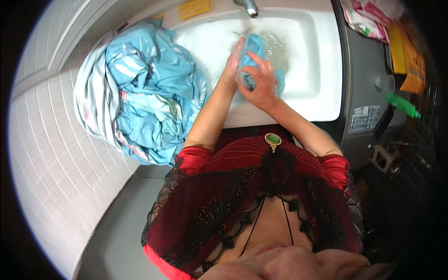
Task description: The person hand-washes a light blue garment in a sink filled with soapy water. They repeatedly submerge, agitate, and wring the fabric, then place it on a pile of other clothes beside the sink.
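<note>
Over a white washbasin, both of my hands are on a wet light-blue cloth. My left hand lies along the cloth's left side, palm inward and fingers pointing toward the tap. Across its lower part, my right hand grips with bent fingers and thumb, around a folded loop. Another blue part of fabric hangs to the right of my right wrist; whether it belongs to the same cloth is unclear. Suds and cloudy water show in the basin beneath. The chrome tap is above the hands.
Blue-and-white patterned fabric is heaped over the basin's left side. A yellow block sits on the back ledge. At right, a grey appliance top bears a clear cup, a printed label and plastic packaging; a green tube is nearby.
</note>
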Available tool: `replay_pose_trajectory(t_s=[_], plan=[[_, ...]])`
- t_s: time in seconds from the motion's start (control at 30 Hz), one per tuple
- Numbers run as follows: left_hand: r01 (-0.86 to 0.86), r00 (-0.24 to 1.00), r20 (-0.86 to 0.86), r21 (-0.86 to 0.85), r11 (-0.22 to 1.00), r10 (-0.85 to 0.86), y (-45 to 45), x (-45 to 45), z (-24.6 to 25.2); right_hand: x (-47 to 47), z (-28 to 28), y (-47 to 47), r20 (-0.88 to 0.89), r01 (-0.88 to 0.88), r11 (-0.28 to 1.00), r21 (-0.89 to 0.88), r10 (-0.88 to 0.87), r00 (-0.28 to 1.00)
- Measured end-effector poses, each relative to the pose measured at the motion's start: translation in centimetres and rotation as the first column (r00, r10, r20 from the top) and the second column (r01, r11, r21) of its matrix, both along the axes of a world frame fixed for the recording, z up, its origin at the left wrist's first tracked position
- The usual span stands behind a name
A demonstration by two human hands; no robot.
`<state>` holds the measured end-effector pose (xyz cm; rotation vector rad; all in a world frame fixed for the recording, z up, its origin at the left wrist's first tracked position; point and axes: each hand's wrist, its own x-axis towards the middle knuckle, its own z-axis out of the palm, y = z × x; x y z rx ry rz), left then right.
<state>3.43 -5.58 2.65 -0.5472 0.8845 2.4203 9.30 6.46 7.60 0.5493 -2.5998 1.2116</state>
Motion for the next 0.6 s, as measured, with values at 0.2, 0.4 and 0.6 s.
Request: replay_pose_trajectory(t_s=[0.2, 0.4, 0.6], plan=[[-0.13, 0.984, 0.143, 0.175, 0.976, 0.105, 0.2, 2.0, -1.7, -2.7, -1.4, -1.1, -0.044, 0.062, 0.998, -0.004, -0.062, 0.997], [0.116, 0.989, -0.034, -0.404, 0.907, -0.141, 0.1, 1.5, 3.5, -11.5, -5.1, 2.4, 0.358, 0.384, 0.92, -0.075, -0.335, 0.872], [0.082, 0.927, -0.227, -0.651, 0.755, -0.297, -2.7, -0.8, 12.0, -9.9, -4.0, 8.0, 0.586, 0.475, 0.872, -0.12, -0.324, 0.743]])
